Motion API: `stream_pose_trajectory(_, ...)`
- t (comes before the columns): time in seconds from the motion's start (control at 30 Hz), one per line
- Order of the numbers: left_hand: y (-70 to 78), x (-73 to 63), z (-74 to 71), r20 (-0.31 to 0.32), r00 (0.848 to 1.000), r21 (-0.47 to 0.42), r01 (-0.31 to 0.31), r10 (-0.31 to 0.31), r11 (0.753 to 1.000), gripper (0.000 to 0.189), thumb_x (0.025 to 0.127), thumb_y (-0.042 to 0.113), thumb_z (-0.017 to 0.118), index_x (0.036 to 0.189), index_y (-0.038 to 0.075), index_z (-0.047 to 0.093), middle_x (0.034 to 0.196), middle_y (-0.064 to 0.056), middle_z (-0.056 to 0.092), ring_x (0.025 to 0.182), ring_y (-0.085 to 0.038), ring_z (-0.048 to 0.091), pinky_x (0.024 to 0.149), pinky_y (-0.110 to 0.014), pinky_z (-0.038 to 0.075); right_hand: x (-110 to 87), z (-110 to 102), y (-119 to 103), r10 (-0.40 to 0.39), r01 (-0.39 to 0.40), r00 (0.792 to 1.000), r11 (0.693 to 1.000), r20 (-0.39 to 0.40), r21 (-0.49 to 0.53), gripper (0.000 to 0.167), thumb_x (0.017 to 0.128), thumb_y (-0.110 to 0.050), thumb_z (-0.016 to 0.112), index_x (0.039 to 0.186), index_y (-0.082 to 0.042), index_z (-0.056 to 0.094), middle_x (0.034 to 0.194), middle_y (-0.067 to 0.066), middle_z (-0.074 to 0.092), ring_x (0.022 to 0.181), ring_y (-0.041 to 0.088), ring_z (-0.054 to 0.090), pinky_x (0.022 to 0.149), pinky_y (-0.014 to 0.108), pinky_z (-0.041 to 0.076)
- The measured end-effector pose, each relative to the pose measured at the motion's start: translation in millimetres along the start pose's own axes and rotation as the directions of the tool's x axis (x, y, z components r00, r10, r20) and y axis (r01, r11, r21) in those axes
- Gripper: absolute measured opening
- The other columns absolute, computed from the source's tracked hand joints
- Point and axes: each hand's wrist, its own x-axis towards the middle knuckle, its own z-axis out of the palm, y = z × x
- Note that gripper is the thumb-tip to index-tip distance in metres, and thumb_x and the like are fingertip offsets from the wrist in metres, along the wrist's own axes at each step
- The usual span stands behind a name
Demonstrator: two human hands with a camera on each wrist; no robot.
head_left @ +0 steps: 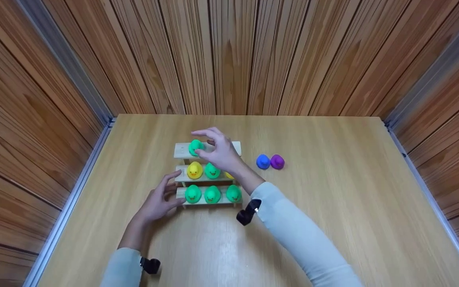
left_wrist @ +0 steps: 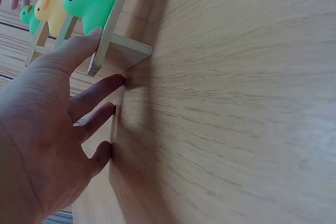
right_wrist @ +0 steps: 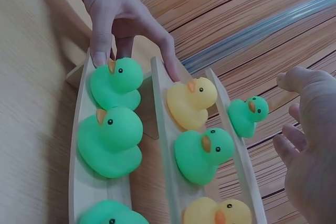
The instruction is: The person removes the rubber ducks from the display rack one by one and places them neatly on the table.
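The rack (head_left: 236, 147) carries 7 ducks. The bottom shelf (head_left: 203, 200) has 3 green ducks (head_left: 212, 194); the middle shelf (head_left: 183, 177) has a yellow duck (head_left: 194, 170) at either end and a middle duck (head_left: 212, 170), green, between. The top shelf (head_left: 181, 150) shows 1 top duck (head_left: 194, 145), green, near its left end. The lower 2 shelves look filled; the top one seems to have room to the right. 2 pieces remain off the rack: a blue toy (head_left: 263, 162) and a purple toy (head_left: 277, 162), side by side on the table (head_left: 333, 199).

The right hand (head_left: 221, 153) hovers by the top duck, fingers parted; the right wrist view shows a gap between. The left hand (head_left: 159, 203) spreads its fingers at the rack's left end, thumb touching the bottom shelf. The right forearm (head_left: 250, 178) partly hides the right-end yellow duck.
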Motion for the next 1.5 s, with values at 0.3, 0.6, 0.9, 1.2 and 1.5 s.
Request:
stream_pose_trajectory(0.3, -2.6, 7.8, -0.8, -0.004, 0.999, 0.009, 0.035, -0.035, 0.999, 0.084, 0.105, 0.020, 0.082, 0.172, 0.040, 0.034, 0.175, -0.019, 0.052, 0.166, -0.046, 0.048, 0.136, -0.072, 0.034, 6.3, 7, 11, 0.054, -0.053, 0.998, 0.998, -0.012, 0.024, 0.045, 0.105, -0.005, 0.078, 0.149, -0.008, 0.071, 0.151, 0.018, 0.064, 0.152, 0.040, 0.060, 0.132, 0.055, 0.049)
stream_pose_trajectory(0.6, -2.3, 8.0, -3.4, -0.002, 0.999, 0.007, 0.043, -0.043, 0.999, 0.084, 0.106, 0.023, 0.081, 0.173, 0.041, 0.033, 0.177, -0.018, 0.050, 0.166, -0.047, 0.046, 0.136, -0.073, 0.033, 11.2, 14, 13, 0.102, -0.102, 0.994, 0.995, -0.024, 0.017, 0.044, 0.106, -0.005, 0.077, 0.149, -0.010, 0.072, 0.148, 0.016, 0.064, 0.148, 0.033, 0.063, 0.132, 0.050, 0.048)
stream_pose_trajectory(0.9, 0.7, 7.1, -0.6, -0.011, 0.999, 0.010, 0.033, -0.033, 0.999, 0.085, 0.105, 0.019, 0.082, 0.174, 0.036, 0.034, 0.174, -0.024, 0.051, 0.165, -0.050, 0.047, 0.136, -0.071, 0.035, 10.6, 19, 18, 0.123, -0.122, 0.992, 0.992, -0.040, 0.028, 0.040, 0.106, -0.005, 0.077, 0.145, -0.008, 0.074, 0.144, 0.016, 0.065, 0.143, 0.034, 0.067, 0.129, 0.047, 0.052)
stream_pose_trajectory(1.2, -0.3, 5.7, 0.6, -0.014, 0.998, -0.001, 0.060, -0.060, 0.998, 0.085, 0.105, 0.017, 0.081, 0.172, 0.041, 0.034, 0.176, -0.021, 0.049, 0.166, -0.048, 0.047, 0.137, -0.072, 0.033, 9.1, 23, 19, 0.130, -0.128, 0.990, 0.991, -0.059, 0.032, 0.035, 0.106, -0.006, 0.078, 0.140, -0.006, 0.077, 0.140, 0.015, 0.067, 0.137, 0.030, 0.069, 0.125, 0.037, 0.055)
stream_pose_trajectory(1.5, -4.0, 5.1, 0.0, 0.003, 0.998, 0.009, 0.057, -0.057, 0.998, 0.085, 0.106, 0.020, 0.081, 0.172, 0.041, 0.033, 0.181, -0.017, 0.043, 0.167, -0.046, 0.045, 0.138, -0.071, 0.031, 6.8, 25, 20, 0.158, -0.157, 0.985, 0.987, -0.065, 0.032, 0.035, 0.105, -0.005, 0.079, 0.140, -0.010, 0.078, 0.140, 0.012, 0.067, 0.138, 0.028, 0.069, 0.125, 0.035, 0.055)
